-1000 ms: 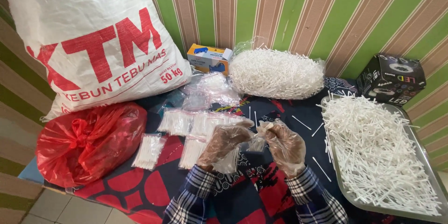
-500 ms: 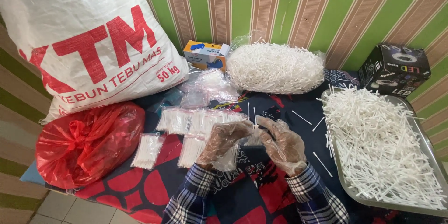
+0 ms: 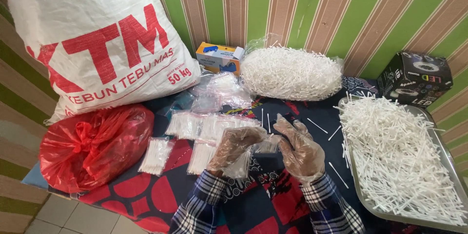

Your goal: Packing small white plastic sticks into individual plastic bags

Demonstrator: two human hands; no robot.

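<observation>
Head view: our left hand, in a thin crinkled plastic glove, pinches a small clear bag; our right hand meets it, fingers loosely open. Left of this grip lie filled packets; right, a metal tray of white sticks.

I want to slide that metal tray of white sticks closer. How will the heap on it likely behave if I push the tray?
The white sticks are heaped loosely above the rim of the metal tray, so a jolt would probably spill some over the edge. They look thin and light, and a few already lie stray on the cloth. The tray itself seems stiff and should slide flat.
</observation>
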